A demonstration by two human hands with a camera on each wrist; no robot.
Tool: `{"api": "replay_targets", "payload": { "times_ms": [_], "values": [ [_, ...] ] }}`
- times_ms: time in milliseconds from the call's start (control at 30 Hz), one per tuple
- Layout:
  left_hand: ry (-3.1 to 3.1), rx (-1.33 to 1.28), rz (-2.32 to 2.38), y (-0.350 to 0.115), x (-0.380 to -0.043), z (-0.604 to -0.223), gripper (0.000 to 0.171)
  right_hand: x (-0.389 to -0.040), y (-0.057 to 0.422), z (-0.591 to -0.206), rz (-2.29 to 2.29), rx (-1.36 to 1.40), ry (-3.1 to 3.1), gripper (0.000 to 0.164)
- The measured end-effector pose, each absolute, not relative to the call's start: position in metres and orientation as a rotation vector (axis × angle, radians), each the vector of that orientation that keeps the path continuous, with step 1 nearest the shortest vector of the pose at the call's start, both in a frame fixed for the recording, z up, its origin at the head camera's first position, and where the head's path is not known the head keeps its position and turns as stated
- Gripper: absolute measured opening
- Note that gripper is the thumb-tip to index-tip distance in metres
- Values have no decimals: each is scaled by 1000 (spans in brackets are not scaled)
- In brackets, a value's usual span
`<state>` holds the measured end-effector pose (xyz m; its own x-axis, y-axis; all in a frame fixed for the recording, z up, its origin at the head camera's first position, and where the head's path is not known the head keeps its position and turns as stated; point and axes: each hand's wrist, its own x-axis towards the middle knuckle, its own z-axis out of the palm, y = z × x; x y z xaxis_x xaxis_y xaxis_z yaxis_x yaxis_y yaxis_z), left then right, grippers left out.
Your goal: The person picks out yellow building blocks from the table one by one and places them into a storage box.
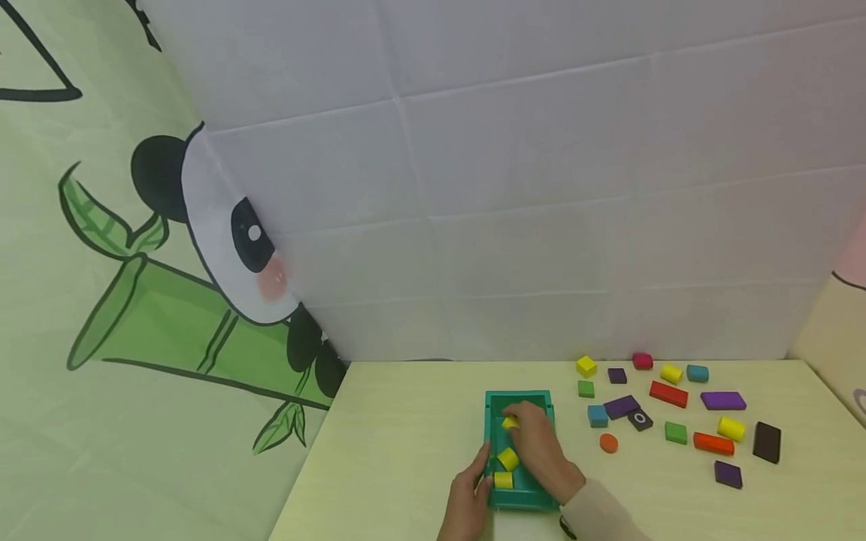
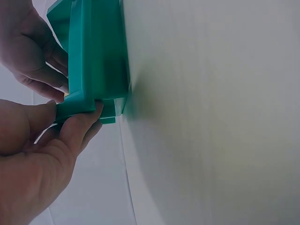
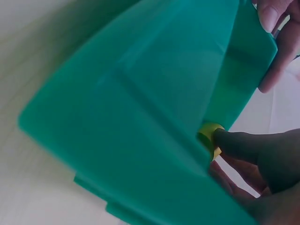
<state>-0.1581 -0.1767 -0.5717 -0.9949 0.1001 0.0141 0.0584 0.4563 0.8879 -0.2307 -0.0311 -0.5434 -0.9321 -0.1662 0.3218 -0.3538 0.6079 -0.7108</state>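
Observation:
A green plastic tray (image 1: 521,500) sits on the table with its long sides running front to back. My left hand (image 1: 468,492) grips its left rim, thumb on one side and fingers on the other, as the left wrist view shows. Over the tray's far part reaches my right hand (image 1: 537,447), pinching a yellow cylinder block (image 3: 213,136) between thumb and fingers. Two more yellow blocks, one tilted (image 1: 507,458) and one nearer me (image 1: 504,480), lie in the tray along its left wall. The right hand and forearm hide much of the tray's right side.
Right of the tray, loose blocks are scattered: a blue cube (image 1: 598,416), an orange disc (image 1: 609,443), a red bar (image 1: 668,394), a yellow cylinder (image 1: 731,428), a black slab (image 1: 767,442) and several others. A white cloth (image 1: 514,225) hangs behind the table (image 1: 379,451).

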Motion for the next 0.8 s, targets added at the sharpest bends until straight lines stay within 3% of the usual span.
{"api": "replay_targets", "payload": {
  "times_ms": [800],
  "values": [
    [2658,142,1614,-176,-160,-574,54,-230,-47,-562,1185,404,-2698,25]
  ]
}}
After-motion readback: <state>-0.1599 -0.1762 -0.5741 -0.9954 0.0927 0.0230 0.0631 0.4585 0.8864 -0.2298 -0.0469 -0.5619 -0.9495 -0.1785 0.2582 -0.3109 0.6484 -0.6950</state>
